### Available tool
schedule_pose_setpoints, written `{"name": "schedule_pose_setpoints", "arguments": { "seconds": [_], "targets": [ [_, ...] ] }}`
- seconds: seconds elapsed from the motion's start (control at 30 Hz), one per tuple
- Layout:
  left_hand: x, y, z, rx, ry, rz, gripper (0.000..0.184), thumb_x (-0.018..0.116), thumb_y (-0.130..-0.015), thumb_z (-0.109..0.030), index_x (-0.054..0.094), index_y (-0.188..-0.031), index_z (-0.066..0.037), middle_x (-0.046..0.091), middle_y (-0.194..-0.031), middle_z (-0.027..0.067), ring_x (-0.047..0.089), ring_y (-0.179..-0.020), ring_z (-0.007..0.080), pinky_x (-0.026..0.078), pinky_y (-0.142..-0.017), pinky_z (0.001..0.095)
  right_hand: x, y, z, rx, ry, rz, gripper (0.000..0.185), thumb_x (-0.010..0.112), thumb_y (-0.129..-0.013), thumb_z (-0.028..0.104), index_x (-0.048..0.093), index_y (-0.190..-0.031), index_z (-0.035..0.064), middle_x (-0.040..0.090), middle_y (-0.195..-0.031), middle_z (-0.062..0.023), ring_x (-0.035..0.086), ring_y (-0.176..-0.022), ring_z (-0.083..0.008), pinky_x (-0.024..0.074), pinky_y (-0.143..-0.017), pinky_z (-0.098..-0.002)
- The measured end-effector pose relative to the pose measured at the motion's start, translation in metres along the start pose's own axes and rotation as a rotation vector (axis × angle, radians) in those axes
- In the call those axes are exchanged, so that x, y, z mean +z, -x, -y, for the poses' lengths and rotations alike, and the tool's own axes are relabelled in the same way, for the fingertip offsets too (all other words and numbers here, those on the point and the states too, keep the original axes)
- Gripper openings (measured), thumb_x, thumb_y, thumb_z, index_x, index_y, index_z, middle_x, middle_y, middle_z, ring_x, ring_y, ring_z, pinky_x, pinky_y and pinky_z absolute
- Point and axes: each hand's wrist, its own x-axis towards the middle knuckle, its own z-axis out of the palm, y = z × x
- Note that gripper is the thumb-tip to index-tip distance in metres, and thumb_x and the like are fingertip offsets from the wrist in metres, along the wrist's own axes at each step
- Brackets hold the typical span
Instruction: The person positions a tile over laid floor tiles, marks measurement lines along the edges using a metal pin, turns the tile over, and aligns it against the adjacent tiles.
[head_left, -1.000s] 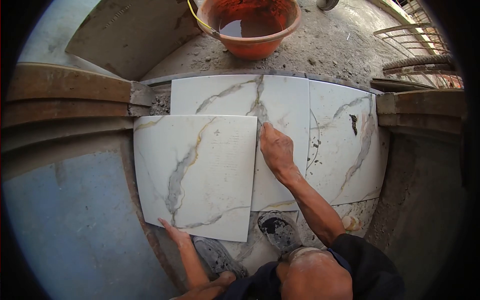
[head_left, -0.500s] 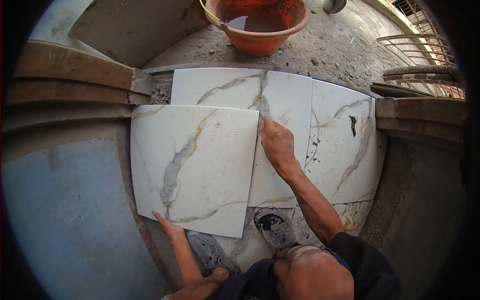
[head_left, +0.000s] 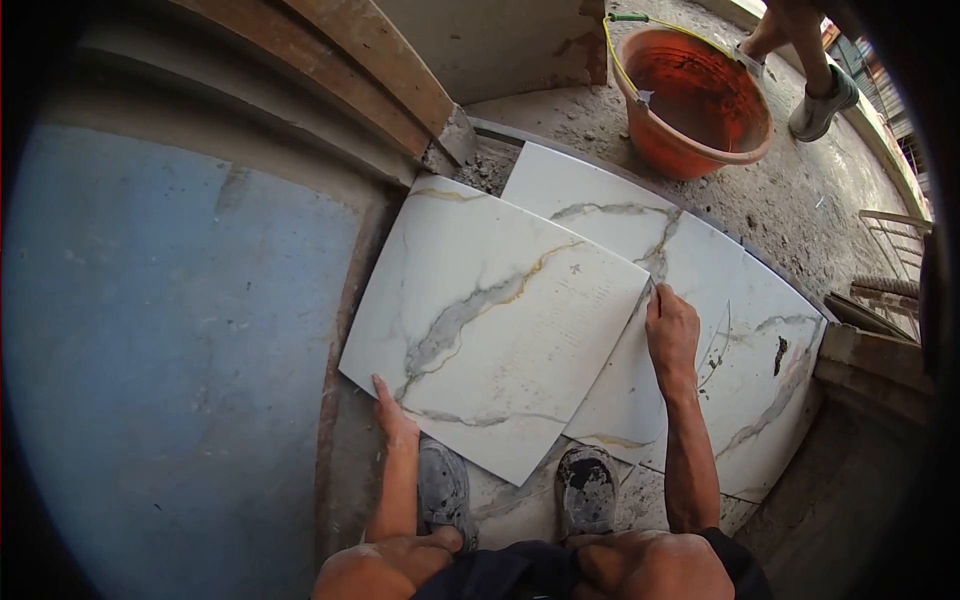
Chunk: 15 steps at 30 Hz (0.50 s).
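A loose white tile (head_left: 500, 320) with grey and gold veins lies over part of another marble-patterned tile (head_left: 590, 205). My left hand (head_left: 392, 408) is at its lower left edge, thumb on the top face and the other fingers hidden beneath. At the upper right corner of the loose tile, my right hand (head_left: 672, 325) is closed; whatever its fingertips hold is too small to make out. Right of that hand lies a further veined tile (head_left: 770, 370) with dark specks of mortar on it.
An orange bucket (head_left: 695, 100) with a yellow handle stands on the gritty floor beyond the tiles. Another person's legs (head_left: 800, 60) are at the upper right. Wooden frame pieces (head_left: 340, 70) run along the upper left, beside a blue surface (head_left: 180, 350). My shoes (head_left: 588, 490) are below the tiles.
The view has turned, so the tiles and bucket appear rotated and farther right. Another person's legs have come into view by the bucket. Both hands keep their places at the loose tile.
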Motion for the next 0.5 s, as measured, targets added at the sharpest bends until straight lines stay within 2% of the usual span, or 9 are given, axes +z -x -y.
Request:
{"name": "schedule_pose_setpoints", "arguments": {
  "seconds": [0.17,0.27,0.5],
  "targets": [
    [-0.003,-0.003,0.005,0.015,-0.022,-0.032,0.069,0.061,-0.081,-0.046,0.044,-0.118,0.010,0.052,-0.117,0.0176,0.054,-0.103,0.0277,0.045,-0.087,0.0382,-0.002,-0.003,0.001,0.061,0.054,0.084,0.019,0.047,-0.086,0.013,0.059,-0.086,-0.0024,0.060,-0.073,-0.0209,0.059,-0.067,-0.0374,0.0467,-0.063,-0.0438],
    [-0.005,-0.003,0.005,0.011,-0.014,0.005,0.069,0.061,-0.081,-0.046,0.045,-0.118,0.010,0.052,-0.117,0.0176,0.053,-0.103,0.0276,0.045,-0.087,0.0380,0.001,-0.002,-0.002,0.043,0.039,0.051,0.019,0.050,-0.085,0.012,0.061,-0.091,-0.0027,0.060,-0.072,-0.0236,0.059,-0.066,-0.0375,0.0460,-0.062,-0.0431],
    [0.001,0.006,-0.004,0.003,-0.025,0.007,0.070,0.060,-0.081,-0.046,0.043,-0.121,0.010,0.050,-0.119,0.0178,0.053,-0.103,0.0280,0.045,-0.087,0.0379,0.001,-0.001,-0.001,0.063,0.071,0.105,0.019,0.046,-0.087,0.013,0.057,-0.086,-0.0031,0.060,-0.074,-0.0212,0.059,-0.067,-0.0381,0.0461,-0.062,-0.0450]
  ]
}}
